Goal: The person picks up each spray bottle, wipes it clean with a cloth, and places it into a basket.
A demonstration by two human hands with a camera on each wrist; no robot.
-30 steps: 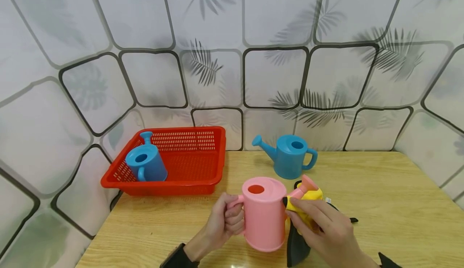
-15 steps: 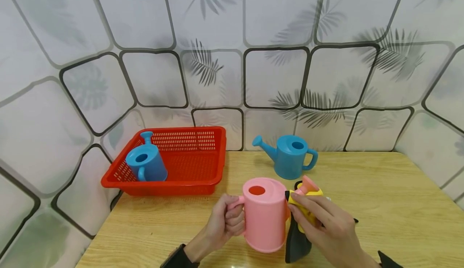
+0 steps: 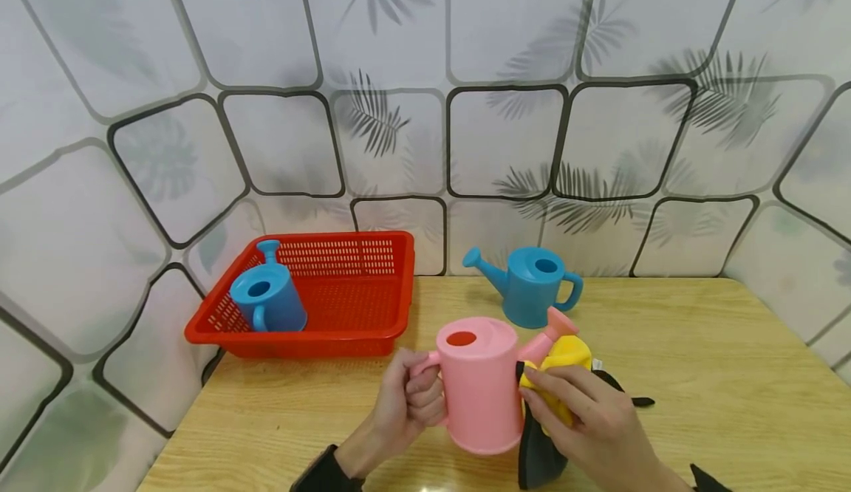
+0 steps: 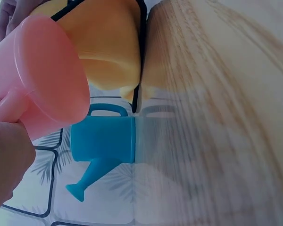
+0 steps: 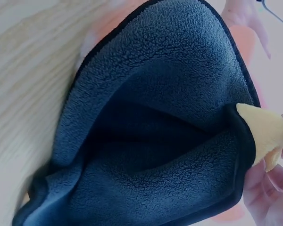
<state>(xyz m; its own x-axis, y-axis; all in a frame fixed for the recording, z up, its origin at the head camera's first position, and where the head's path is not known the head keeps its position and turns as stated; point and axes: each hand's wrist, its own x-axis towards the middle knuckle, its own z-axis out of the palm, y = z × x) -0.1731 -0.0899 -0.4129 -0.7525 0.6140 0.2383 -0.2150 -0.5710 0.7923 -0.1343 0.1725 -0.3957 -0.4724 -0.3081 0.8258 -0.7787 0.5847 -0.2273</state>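
Pink can (image 3: 480,396): held upright just above the table (image 3: 718,374), well forward of its back edge; the left wrist view shows the base clear of the wood.
Left hand (image 3: 404,407): fingers wrapped around the can's handle (image 3: 425,363).
Right hand (image 3: 601,418): pinching a fold of cloth (image 3: 541,451) against the can's side, just below the spout (image 3: 540,346).
Can weight: probably light, a thin hollow plastic shell; whether there is anything inside cannot be told.
Can wall: likely stiff, with a little give if squeezed; smooth, so bare fingers may slide on the body.
Can hold: the handle looks the surest place, with the other hand steadying the opposite side; the spout seems a poorer grip, since it juts out and would twist the can.
Can fragility: low, I judge; a knock should do little harm.
Cloth: yellow on one face, dark grey and fleecy on the other, black-edged; should be limp and grippy, best bunched in the fingers so that the loose part does not trail.
Basket (image 3: 312,346): at the table's back left corner, one blue can (image 3: 275,303) standing in its left end.
Second blue can (image 3: 532,292): upright near the table's back edge, right of the basket, spout pointing left.
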